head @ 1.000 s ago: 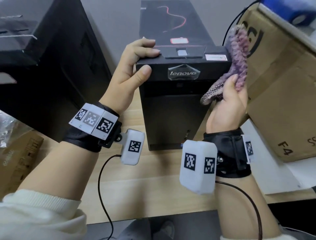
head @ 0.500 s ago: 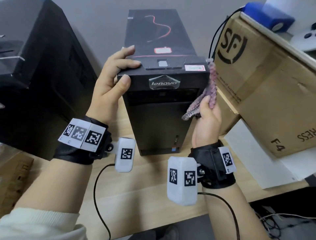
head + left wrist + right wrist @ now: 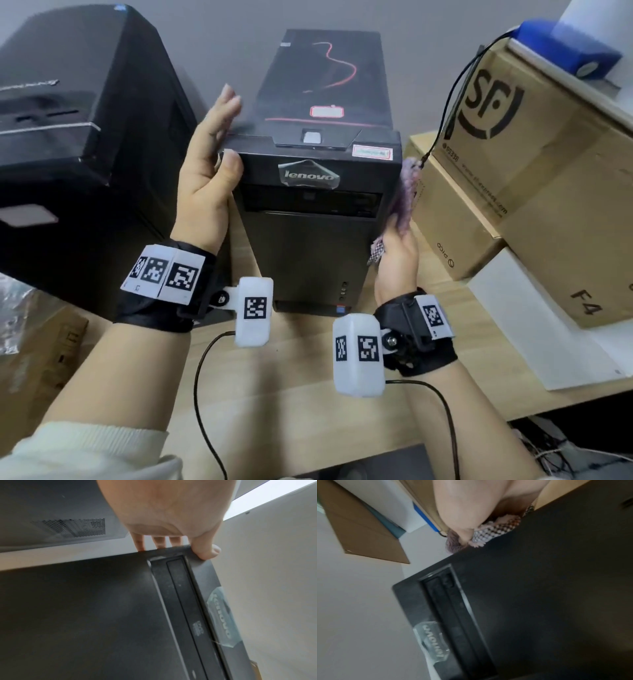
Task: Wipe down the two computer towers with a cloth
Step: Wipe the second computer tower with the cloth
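The right hand (image 3: 397,263), gripping the fuzzy purple cloth (image 3: 407,185), had dropped to the right side of the black Lenovo-badged computer tower (image 3: 318,246) from its top corner. The left hand (image 3: 205,185), fingers now straightened, rested on its top-left corner. Side-wiping seemed underway.

Your right hand (image 3: 395,260): was level with the top right corner of the Lenovo tower (image 3: 318,240); now lower, beside its right side panel.
Your cloth (image 3: 406,192): was raised above the tower's top edge; now pressed to that right side, below the top.
Your left hand (image 3: 205,178): fingers (image 3: 227,102) were curled over the top left corner; now straighter, lifted along the left edge, thumb (image 3: 231,168) on the front corner.
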Available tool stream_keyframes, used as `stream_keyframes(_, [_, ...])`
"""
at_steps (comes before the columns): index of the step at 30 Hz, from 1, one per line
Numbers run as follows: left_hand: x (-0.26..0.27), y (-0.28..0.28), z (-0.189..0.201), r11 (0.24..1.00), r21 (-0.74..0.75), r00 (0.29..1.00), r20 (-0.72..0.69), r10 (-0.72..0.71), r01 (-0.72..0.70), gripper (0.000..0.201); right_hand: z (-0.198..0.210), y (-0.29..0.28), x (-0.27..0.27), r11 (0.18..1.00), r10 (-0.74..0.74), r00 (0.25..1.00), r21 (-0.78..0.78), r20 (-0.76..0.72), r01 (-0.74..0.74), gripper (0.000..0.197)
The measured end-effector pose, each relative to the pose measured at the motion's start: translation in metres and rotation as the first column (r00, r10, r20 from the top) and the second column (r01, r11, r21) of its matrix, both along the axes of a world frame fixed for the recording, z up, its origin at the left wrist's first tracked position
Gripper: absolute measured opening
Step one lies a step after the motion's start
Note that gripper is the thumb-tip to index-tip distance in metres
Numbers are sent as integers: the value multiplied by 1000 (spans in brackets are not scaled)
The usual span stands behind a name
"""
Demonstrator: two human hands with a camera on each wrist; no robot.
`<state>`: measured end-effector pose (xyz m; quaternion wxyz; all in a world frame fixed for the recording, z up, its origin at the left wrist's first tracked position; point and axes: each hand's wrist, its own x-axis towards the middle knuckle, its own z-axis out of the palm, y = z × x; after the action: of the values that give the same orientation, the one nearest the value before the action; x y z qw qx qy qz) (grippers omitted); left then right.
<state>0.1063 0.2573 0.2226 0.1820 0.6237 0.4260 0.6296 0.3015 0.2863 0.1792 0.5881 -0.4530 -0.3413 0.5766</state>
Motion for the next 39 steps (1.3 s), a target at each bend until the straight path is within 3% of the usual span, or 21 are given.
stream_keyframes(4, [-8,-1,-3,999,-11,989,142,49,-48,69,-26,-15,-13,983,78,982,-179,171,-47,31])
stream_keyframes(8, [-16,-1,-6,990,5,949,287,132,-139,46,-27,-28,-27,963,140,974,-252,176,-93,34])
stream_keyframes(13, [-19,-5,1,967,-10,914,325,243,-254,36,21,-32,-36,983,180,983,28,27,-180,19])
stream_keyframes(16, [-15,-7,5,966,-44,919,298,258,-256,36,41,-29,-33,971,192,980,134,45,-196,58])
stream_keyframes(19, [-4,-6,8,958,-97,906,311,288,-271,37,34,-22,-28,969,202,973,120,110,-215,50])
stream_keyframes(22, [11,-6,13,905,-170,842,332,425,-390,45,6,-5,-22,957,267,944,64,195,-284,47])
stream_keyframes(25, [42,-9,19,820,-262,776,273,568,-508,85,-40,10,-14,923,384,892,-68,238,-379,51])
stream_keyframes(29, [81,-9,31,759,-356,766,156,623,-545,120,-117,6,-7,761,625,766,-336,152,-555,97])
stream_keyframes(31, [89,-6,36,746,-390,764,147,629,-539,124,-160,17,-7,730,657,746,-338,110,-594,110])
stream_keyframes(33, [91,-2,38,725,-408,740,156,654,-555,121,-117,17,-4,727,660,743,-343,111,-595,103])
stream_keyframes(34, [90,1,38,720,-408,730,167,663,-561,121,-77,16,-2,756,641,755,-283,139,-590,91])
stream_keyframes(36, [88,5,34,720,-395,714,195,673,-570,124,-34,25,-2,783,620,772,-154,139,-602,76])
stream_keyframes(39, [83,5,30,736,-378,706,246,664,-561,123,8,44,0,741,642,750,122,158,-660,105])
